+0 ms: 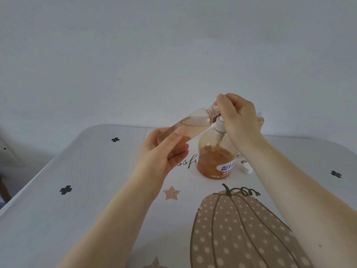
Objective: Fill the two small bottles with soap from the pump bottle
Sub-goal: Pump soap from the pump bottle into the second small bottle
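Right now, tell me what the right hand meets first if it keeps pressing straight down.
The right hand would drive into the pump head of the pump bottle directly under it; they already seem in contact, though the hand hides it.

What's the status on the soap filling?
Left hand holds small bottle tilted at the nozzle. Right hand on pump bottle head. Bottle part full. Nothing blocking.

The pump bottle (216, 157) carries a blue label patch with white Chinese characters, "蓝" legible, below the right hand's (238, 117) fingers. Small print beneath it includes "500g". On the tablecloth (96, 190), cursive letters "ssf" show just beside the left hand's (164, 151) fingertips.
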